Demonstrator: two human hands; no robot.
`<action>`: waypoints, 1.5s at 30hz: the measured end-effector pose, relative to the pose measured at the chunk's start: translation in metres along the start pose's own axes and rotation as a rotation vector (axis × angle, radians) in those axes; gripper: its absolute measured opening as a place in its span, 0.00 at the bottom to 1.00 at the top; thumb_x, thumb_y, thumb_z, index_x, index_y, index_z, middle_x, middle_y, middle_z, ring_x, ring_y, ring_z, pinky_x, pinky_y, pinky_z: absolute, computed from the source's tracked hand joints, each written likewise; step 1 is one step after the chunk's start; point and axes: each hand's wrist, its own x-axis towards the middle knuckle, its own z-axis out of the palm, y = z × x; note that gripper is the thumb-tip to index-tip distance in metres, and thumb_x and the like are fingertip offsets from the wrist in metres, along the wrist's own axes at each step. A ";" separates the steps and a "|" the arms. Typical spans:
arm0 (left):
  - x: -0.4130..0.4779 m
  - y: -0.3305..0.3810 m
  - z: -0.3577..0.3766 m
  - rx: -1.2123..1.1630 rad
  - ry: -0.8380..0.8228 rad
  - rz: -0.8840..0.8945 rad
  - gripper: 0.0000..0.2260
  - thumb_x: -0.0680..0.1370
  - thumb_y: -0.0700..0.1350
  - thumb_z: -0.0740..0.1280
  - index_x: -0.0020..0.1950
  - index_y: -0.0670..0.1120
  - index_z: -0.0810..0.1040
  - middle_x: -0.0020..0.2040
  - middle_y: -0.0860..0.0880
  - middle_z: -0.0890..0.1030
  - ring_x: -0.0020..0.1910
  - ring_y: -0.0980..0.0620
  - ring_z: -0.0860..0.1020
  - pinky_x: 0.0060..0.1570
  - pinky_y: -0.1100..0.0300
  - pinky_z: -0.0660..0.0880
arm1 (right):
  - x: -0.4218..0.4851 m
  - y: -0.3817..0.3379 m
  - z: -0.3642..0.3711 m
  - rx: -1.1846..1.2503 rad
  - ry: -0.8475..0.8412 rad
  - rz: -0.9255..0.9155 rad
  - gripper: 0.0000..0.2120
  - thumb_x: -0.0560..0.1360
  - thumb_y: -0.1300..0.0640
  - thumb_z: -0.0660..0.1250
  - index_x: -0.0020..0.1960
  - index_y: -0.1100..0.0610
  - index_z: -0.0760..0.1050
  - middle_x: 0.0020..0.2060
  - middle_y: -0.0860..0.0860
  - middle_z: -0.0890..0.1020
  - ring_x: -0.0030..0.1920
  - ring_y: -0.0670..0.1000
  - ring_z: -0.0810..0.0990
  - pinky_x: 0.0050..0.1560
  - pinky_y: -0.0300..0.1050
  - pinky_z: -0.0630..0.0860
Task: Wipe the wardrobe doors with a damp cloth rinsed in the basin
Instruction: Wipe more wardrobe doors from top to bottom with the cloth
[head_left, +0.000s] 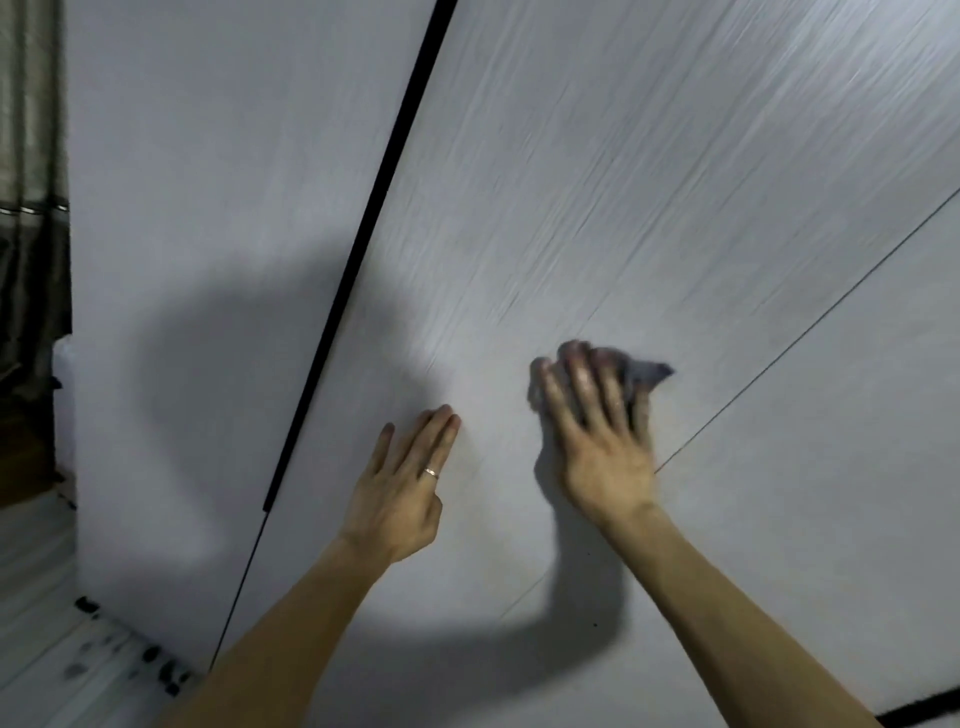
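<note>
Head view, me: From my seat, the far left shows a dark curtain (31, 208) and a strip of pale floor (36, 597) with small dark bits (156, 670) on it that I can't identify. Next comes the left wardrobe door (208, 208), pale grey. A black strip (374, 218) slants down between it and the middle door (597, 156).

Colleague: Where are the hands?

Me: Both are on the middle door, low in the frame. The left hand (402, 488) lies flat against the panel with its fingers straight and close together. It has a ring (431, 473) on one finger and holds nothing. Near it to the right, not touching it, the right hand (597, 441) has its fingers spread over the cloth (649, 374) and presses it to the door. That hand is blurred.

Colleague: And the cloth itself?

Me: It's bluish-grey and bunched under the right hand's fingers, with one corner sticking out past them to the right. A thin seam (810, 332) runs just right of it, and the right door (857, 441) lies beyond.
</note>
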 end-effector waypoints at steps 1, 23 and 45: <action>-0.003 -0.002 0.001 -0.004 -0.002 -0.005 0.43 0.68 0.41 0.71 0.81 0.41 0.56 0.81 0.47 0.55 0.79 0.46 0.57 0.74 0.40 0.60 | -0.023 -0.016 0.011 -0.014 -0.110 -0.154 0.39 0.72 0.57 0.63 0.81 0.51 0.55 0.80 0.52 0.55 0.81 0.55 0.46 0.78 0.59 0.39; -0.010 0.084 0.026 0.026 0.000 0.377 0.40 0.69 0.43 0.70 0.80 0.48 0.60 0.81 0.49 0.56 0.80 0.47 0.54 0.75 0.37 0.49 | -0.161 0.033 0.003 -0.112 -0.184 0.046 0.36 0.74 0.57 0.59 0.81 0.49 0.56 0.80 0.52 0.56 0.79 0.55 0.54 0.70 0.61 0.59; -0.029 0.115 0.181 -0.036 0.422 0.389 0.28 0.82 0.52 0.50 0.82 0.55 0.49 0.82 0.54 0.46 0.81 0.52 0.44 0.74 0.34 0.39 | -0.283 -0.070 0.114 -0.080 0.136 0.372 0.32 0.80 0.50 0.60 0.81 0.52 0.54 0.81 0.55 0.55 0.80 0.57 0.51 0.76 0.65 0.56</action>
